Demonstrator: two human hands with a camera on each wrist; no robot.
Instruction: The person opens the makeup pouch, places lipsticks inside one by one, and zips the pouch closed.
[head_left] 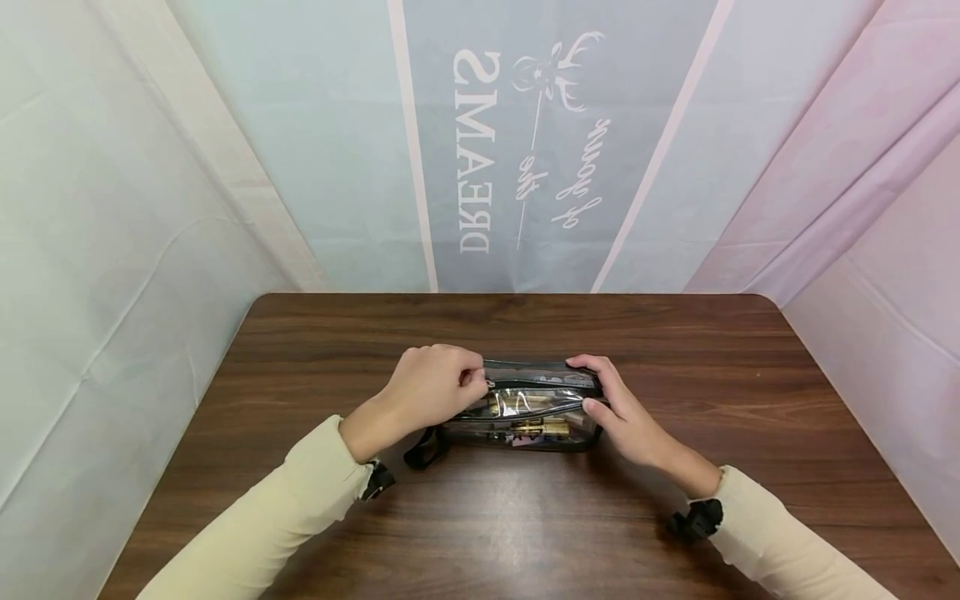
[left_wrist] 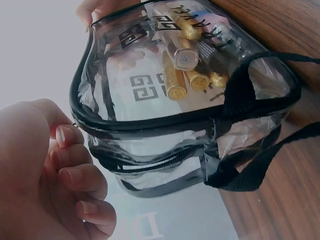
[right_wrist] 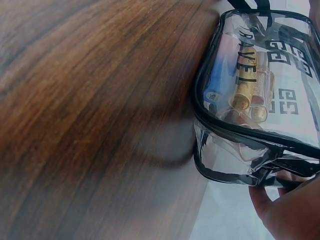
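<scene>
A clear zip pouch [head_left: 558,377] with black trim and a black strap [head_left: 422,452] rests on the table. Gold-coloured tubes [left_wrist: 175,82] show through its wall, and a blue-and-pink tube [right_wrist: 220,75] lies beside them in the right wrist view. At the pouch's top left, my left hand [head_left: 431,383] has curled fingers and pinches what looks like the zipper pull; the fingertips partly hide it. My right hand [head_left: 626,421] grips the right end, thumb on the near side and fingers on the far side. How far the zipper is undone I cannot tell.
The dark wooden table [head_left: 337,333] has rounded far corners. Behind it hangs a pale printed cloth [head_left: 510,267] with mirrored lettering, and more light cloth [head_left: 112,292] closes off both sides. Dark wrist bands [head_left: 701,518] sit at both cuffs.
</scene>
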